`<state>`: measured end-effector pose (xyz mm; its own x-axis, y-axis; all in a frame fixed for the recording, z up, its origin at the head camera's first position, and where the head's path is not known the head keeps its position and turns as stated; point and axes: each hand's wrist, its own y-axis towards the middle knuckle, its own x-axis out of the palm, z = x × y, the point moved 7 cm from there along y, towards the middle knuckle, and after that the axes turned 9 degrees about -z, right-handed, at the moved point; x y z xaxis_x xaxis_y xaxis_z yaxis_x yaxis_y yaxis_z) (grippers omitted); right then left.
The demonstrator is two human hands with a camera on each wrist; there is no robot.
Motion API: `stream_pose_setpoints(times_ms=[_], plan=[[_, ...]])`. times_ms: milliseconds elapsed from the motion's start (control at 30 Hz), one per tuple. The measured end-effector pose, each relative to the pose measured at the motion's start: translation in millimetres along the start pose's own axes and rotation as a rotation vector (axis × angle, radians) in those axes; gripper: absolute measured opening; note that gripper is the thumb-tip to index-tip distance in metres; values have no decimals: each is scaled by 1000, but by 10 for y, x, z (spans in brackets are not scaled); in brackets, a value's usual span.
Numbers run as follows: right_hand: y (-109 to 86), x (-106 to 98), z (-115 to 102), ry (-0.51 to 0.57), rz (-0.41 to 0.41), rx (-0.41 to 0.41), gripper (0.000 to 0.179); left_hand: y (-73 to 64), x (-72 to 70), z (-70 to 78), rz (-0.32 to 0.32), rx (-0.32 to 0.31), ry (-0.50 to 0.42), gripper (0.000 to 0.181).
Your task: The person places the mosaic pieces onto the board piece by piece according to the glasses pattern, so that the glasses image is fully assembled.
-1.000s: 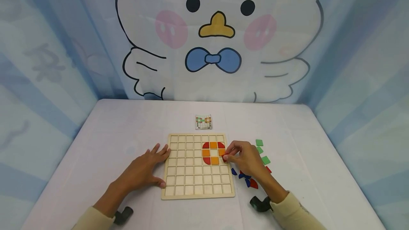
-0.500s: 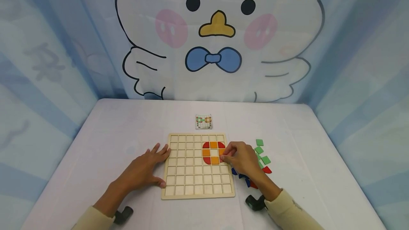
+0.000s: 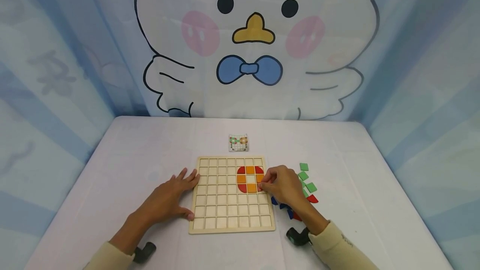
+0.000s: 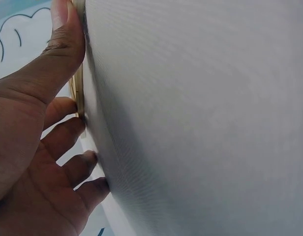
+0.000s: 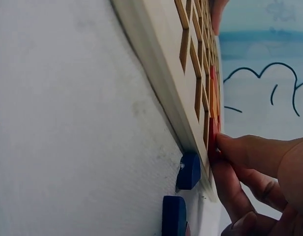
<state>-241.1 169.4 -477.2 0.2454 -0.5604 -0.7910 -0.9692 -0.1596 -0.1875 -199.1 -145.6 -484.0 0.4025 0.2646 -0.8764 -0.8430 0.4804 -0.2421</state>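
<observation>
A wooden grid board (image 3: pixel 222 211) lies on the white table. On its upper right, red quarter-round tiles (image 3: pixel 241 188) and orange square tiles (image 3: pixel 251 188) form a ring around a bare cell. My right hand (image 3: pixel 283 184) pinches a red quarter-round tile (image 5: pixel 212 135) between thumb and finger at the ring's lower right cell; the fingertips partly cover it. My left hand (image 3: pixel 168 199) rests with spread fingers along the board's left edge. In the left wrist view, the thumb (image 4: pixel 65 44) touches that edge.
Green tiles (image 3: pixel 311 187) and a red tile (image 3: pixel 312 198) lie right of the board. Blue tiles (image 3: pixel 274 201) sit by its right edge, partly under my right forearm. A small pattern card (image 3: pixel 238 143) lies behind the board. A printed curtain (image 3: pixel 255 95) hangs beyond the table.
My right hand has shifted slightly left and brought the red tile from the board's right rim into the lower right cell of the ring. The left hand stays put.
</observation>
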Motion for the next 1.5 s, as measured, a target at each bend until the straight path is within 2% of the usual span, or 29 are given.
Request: stream_pose_setpoints(times_ms=[233,667,867,1100,1300,1500], plan=[[0,13,21,-6,-19,10,26,15,21,-10,-7,1,-2,119],[30,-45,76,58,1,-5,17,20,24,-22,-4,-1,1,119],[67,-296,284,66,70,45,13,23,20,-22,-7,-9,7,118],[72,-631,631,34,133,80,19,14,-2,-8,-9,-14,7,119],[85,-783,901,11,139,124,26,13,1,-14,-21,-27,-2,119],[137,-821,1100,-22,98,207,35,11,3,-14,-20,-24,-10,119]])
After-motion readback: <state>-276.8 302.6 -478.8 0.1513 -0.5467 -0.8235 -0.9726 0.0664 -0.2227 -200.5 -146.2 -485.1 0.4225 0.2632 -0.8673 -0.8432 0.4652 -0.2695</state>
